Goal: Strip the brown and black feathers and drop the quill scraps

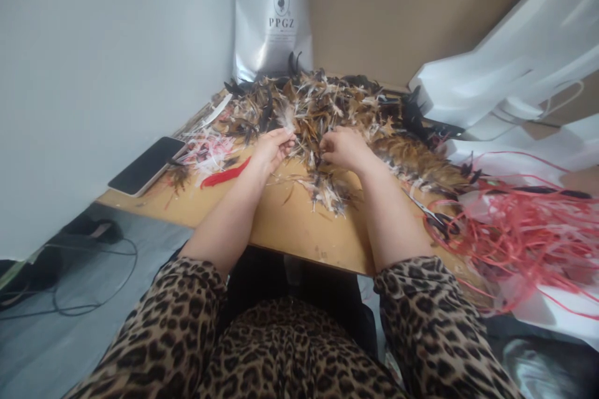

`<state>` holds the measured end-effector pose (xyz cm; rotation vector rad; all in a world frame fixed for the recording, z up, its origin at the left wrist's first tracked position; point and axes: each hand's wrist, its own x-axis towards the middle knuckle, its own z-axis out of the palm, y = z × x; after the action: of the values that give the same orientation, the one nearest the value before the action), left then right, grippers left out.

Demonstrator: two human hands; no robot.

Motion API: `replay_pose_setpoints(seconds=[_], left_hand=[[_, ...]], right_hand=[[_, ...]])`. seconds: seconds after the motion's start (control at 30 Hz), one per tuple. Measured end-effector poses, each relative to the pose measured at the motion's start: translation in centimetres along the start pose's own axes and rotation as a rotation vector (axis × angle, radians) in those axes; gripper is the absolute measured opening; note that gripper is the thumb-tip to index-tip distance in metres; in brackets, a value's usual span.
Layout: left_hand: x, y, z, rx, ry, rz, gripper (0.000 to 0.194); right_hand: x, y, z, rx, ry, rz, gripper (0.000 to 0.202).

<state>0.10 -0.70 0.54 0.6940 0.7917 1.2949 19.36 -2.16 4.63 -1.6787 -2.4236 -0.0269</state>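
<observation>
Your left hand (274, 146) is pinching a pale feather (286, 117) above the wooden table (304, 234), its long axis pointing toward the far edge, leaning slightly left. Your right hand (345, 146) is curling inward; whether it's gripping anything, I cannot tell.

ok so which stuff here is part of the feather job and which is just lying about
Seems part of the job:
- pale feather, at the fingertips of the left hand
- feather pile, by the right hand
- scissors, perhaps; neither hand is on them

Probably just lying about:
- phone
- silver bag
</observation>
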Motion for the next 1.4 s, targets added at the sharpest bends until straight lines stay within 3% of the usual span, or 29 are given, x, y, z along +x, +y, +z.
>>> replay_pose_setpoints(seconds=[0.1,0.23,0.33,0.43,0.57,0.67,0.8,0.93,1.07,1.13,1.2,1.4], left_hand=[[-0.1,0.0,0.1,0.006,-0.012,-0.021,0.003],[-0.2,-0.1,0.1,0.015,-0.022,-0.031,0.004],[-0.2,-0.1,0.0,0.021,-0.032,-0.032,0.008],[-0.3,-0.1,0.1,0.026,-0.049,-0.039,0.009],[-0.6,0.0,0.4,0.038,-0.056,-0.048,0.007],[-0.6,0.1,0.5,0.034,-0.060,-0.049,0.009],[-0.5,0.2,0.3,-0.006,-0.070,-0.038,0.008],[-0.3,0.2,0.1,-0.006,-0.080,-0.042,0.005],[-0.3,0.0,0.1,0.008,-0.072,-0.056,0.006],[-0.3,0.0,0.1,0.007,-0.070,-0.062,0.006],[-0.2,-0.1,0.0,0.009,-0.077,-0.066,0.006],[-0.3,-0.2,0.0,0.019,-0.112,-0.072,0.006]], right_hand=[[0.0,-0.8,1.2,-0.042,0.050,-0.030,0.035],[0.6,-0.7,2.8,0.076,0.203,-0.026,0.014],[1.3,0.1,2.9,0.406,0.369,0.063,0.013],[1.7,0.9,2.0,0.850,0.442,0.191,0.018],[1.4,1.2,0.6,1.272,0.361,0.325,0.031],[1.0,1.5,0.0,1.395,0.249,0.319,0.041],[0.7,2.0,-0.2,1.471,0.176,0.265,0.037],[1.3,2.1,1.3,1.390,0.208,0.345,0.025],[2.2,2.3,3.1,1.048,0.463,0.437,0.022],[2.2,2.5,2.8,0.895,0.512,0.408,0.026],[1.6,2.7,1.6,0.752,0.474,0.355,0.025],[-1.3,3.0,-3.0,0.443,0.152,0.299,0.020]])
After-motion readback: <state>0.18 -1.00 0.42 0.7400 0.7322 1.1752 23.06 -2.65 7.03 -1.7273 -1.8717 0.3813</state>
